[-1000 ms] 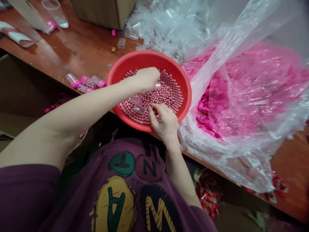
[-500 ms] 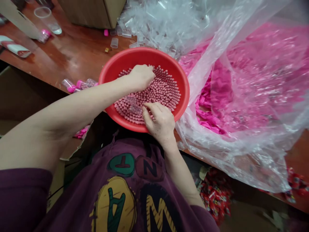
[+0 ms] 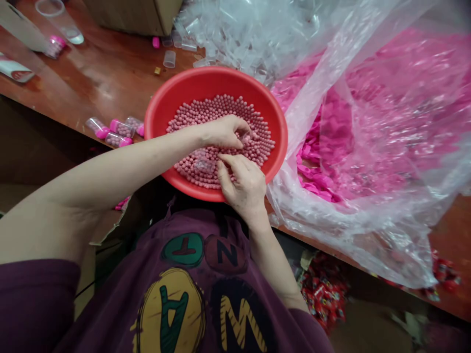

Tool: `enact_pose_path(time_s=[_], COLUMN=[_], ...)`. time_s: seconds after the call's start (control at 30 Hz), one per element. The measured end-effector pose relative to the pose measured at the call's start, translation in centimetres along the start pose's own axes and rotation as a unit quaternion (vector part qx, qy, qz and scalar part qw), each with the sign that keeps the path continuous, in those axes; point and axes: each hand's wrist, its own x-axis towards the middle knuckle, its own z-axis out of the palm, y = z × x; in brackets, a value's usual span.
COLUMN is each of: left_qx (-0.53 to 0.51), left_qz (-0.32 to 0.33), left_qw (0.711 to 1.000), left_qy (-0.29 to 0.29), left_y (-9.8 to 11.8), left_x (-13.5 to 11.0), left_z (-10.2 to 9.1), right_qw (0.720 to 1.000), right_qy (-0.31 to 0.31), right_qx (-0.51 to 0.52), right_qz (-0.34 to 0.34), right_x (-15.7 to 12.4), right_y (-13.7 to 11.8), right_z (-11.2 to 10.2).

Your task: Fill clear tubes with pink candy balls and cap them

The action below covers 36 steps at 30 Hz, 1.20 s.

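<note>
A red plastic bowl [image 3: 172, 95] at the table's near edge is full of small pink balls [image 3: 221, 110]. My left hand [image 3: 224, 131] reaches into it, fingers curled round a small clear tube [image 3: 246, 137] held among the balls. My right hand [image 3: 245, 181] rests on the bowl's near side, its fingers pinched together on the balls. Another clear tube [image 3: 203, 164] lies on the balls just left of my right fingers.
Three filled tubes with pink caps [image 3: 117, 132] lie left of the bowl. A heap of empty clear tubes [image 3: 235, 29] sits behind it. A large clear bag of pink caps [image 3: 368, 122] spreads to the right. A cardboard box [image 3: 132, 14] and cups [image 3: 61, 22] stand at the back left.
My left hand has drawn back from the far side of the bowl toward my right hand, so the two now nearly touch. The view has shifted slightly.
</note>
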Motion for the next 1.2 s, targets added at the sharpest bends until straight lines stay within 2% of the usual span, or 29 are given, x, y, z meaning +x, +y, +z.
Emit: enact_pose_path(time_s=[0.07, 0.13, 0.23, 0.3, 0.37, 0.47, 0.6, 0.7, 0.83, 0.97, 1.03, 1.07, 1.13, 1.2], left_qx=[-0.119, -0.227, -0.39, -0.453, -0.466, -0.448, -0.442, -0.423, -0.392, -0.411, -0.426, -0.429, -0.425, -0.43], left_qz=[-0.014, -0.045, -0.074, -0.07, -0.059, -0.061, -0.076, -0.071, -0.065, -0.067, -0.066, -0.067, -0.074, -0.082], left_qw=[0.993, 0.973, 0.918, 0.888, 0.878, 0.88, 0.885, 0.896, 0.906, 0.898, 0.893, 0.892, 0.893, 0.89], left_qy=[-0.002, 0.003, 0.018, 0.042, 0.089, 0.147, 0.124, 0.113, 0.144, 0.143, 0.13, 0.126, 0.126, 0.128], left_y=[0.3, 0.7, 1.0, 1.1, 1.2, 1.3, 1.3, 1.1, 0.6, 0.4, 0.4, 0.5, 0.6, 1.0], left_x=[-2.2, -4.8, -8.3, -10.0, -11.0, -11.4, -11.6, -11.7, -11.7, -11.3, -11.2, -11.1, -11.2, -11.5], left_z=[-1.1, -1.4, -0.2, 1.2, 2.5, 3.2, 2.6, 2.3, 2.6, 2.8, 2.7, 2.6, 2.4, 2.0], right_qw=[0.999, 0.996, 0.985, 0.977, 0.975, 0.977, 0.981, 0.985, 0.984, 0.98, 0.98, 0.979, 0.971, 0.954], right_qy=[0.012, 0.036, 0.089, 0.114, 0.104, 0.047, -0.007, -0.02, -0.029, -0.047, -0.014, 0.023, 0.131, 0.239], right_qx=[0.032, 0.076, 0.138, 0.153, 0.154, 0.157, 0.151, 0.14, 0.155, 0.164, 0.164, 0.167, 0.169, 0.151], right_qz=[-0.004, 0.005, 0.05, 0.09, 0.122, 0.136, 0.12, 0.102, 0.081, 0.105, 0.114, 0.114, 0.104, 0.103], right_x=[0.1, 0.1, 0.0, -0.1, -0.1, 0.1, 0.6, 0.9, 1.0, 0.8, 0.8, 0.7, 0.5, 0.0], right_y=[0.0, 0.0, 0.3, 0.7, 1.2, 1.9, 2.2, 2.0, 1.6, 1.2, 1.7, 2.3, 4.5, 7.7], right_z=[-0.2, -0.3, -0.3, -0.5, -0.7, -1.3, -1.6, -1.6, -1.4, -0.6, -0.1, 0.1, -0.4, -2.2])
